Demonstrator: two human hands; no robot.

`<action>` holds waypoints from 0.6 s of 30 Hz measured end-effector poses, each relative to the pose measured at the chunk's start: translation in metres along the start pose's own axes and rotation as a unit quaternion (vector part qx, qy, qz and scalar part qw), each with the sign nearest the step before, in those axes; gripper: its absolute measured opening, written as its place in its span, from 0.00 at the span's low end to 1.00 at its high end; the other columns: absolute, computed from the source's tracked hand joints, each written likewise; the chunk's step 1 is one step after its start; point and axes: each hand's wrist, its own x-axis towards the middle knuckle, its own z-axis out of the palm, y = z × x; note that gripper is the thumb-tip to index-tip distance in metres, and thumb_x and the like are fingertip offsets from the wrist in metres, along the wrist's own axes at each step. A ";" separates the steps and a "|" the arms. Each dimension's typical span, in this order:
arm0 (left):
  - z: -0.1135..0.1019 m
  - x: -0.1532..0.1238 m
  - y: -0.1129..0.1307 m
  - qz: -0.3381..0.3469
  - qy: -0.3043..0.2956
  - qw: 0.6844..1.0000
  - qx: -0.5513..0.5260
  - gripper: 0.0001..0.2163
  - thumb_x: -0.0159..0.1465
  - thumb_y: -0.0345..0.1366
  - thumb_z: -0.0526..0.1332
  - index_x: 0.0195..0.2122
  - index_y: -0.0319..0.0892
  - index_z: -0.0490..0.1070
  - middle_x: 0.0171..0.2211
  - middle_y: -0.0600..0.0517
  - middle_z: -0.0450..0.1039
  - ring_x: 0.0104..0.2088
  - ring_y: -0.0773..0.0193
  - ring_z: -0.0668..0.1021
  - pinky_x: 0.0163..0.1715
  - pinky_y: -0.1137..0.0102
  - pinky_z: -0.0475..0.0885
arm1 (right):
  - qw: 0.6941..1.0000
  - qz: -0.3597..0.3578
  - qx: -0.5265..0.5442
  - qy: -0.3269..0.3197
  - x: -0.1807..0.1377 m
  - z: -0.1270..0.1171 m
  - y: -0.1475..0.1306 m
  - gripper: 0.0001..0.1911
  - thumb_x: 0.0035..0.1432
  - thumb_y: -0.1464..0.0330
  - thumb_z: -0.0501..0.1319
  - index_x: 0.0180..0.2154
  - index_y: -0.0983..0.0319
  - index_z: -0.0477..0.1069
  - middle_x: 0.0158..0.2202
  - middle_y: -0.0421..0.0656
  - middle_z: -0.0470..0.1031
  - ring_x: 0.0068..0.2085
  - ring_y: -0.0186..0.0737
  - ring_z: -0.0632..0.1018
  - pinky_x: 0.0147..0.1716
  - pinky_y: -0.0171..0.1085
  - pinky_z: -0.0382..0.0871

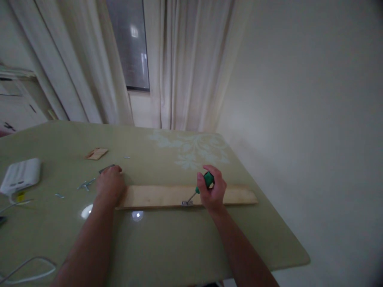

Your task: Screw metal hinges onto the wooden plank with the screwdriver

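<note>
Right hand [213, 190] at frame centre is wrapped around a green-handled screwdriver [206, 182], tip down on a small metal bracket [187, 203] at the near edge of the wooden plank [161, 196]. Left hand [110, 184] lies palm-down on the plank's left end, gripping nothing. Loose screws [85, 185] and a white box [20, 175] sit on the table [167, 243], left of frame.

Both bare forearms come up from the lower edge of the view and angle slightly toward each other, with the hands well apart. The left hand [110, 182] lies palm down, knuckles up, its fingers curled over the far side; whether it grips anything cannot be told. The right hand [213, 190] sits level with it, wrist straight. Its fingers are wrapped in a fist around the green handle of a screwdriver [208, 179].
</note>
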 end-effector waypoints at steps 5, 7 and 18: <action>-0.005 -0.004 0.004 -0.024 -0.008 0.998 0.053 0.14 0.69 0.33 0.54 0.41 0.34 0.79 0.47 0.31 0.80 0.50 0.38 0.80 0.48 0.51 0.74 | 1.000 -0.017 0.007 -0.019 -0.003 -0.001 -0.002 0.15 0.65 0.66 0.65 0.53 0.52 0.73 0.40 0.44 0.79 0.34 0.40 0.78 0.38 0.42 0.76; -0.008 -0.005 0.005 -0.032 -0.009 0.998 0.058 0.15 0.69 0.32 0.52 0.41 0.33 0.79 0.48 0.31 0.79 0.49 0.38 0.81 0.46 0.52 0.74 | 1.000 -0.018 0.017 -0.018 -0.002 -0.001 -0.003 0.15 0.65 0.67 0.65 0.53 0.52 0.73 0.39 0.43 0.79 0.34 0.39 0.78 0.38 0.41 0.76; 0.000 -0.037 0.082 0.195 -0.091 0.939 -0.268 0.15 0.68 0.44 0.61 0.49 0.43 0.77 0.40 0.47 0.84 0.40 0.56 0.83 0.43 0.65 0.77 | 0.999 -0.049 0.005 0.010 0.003 0.001 -0.001 0.13 0.66 0.67 0.64 0.52 0.56 0.72 0.40 0.42 0.79 0.35 0.36 0.78 0.38 0.37 0.77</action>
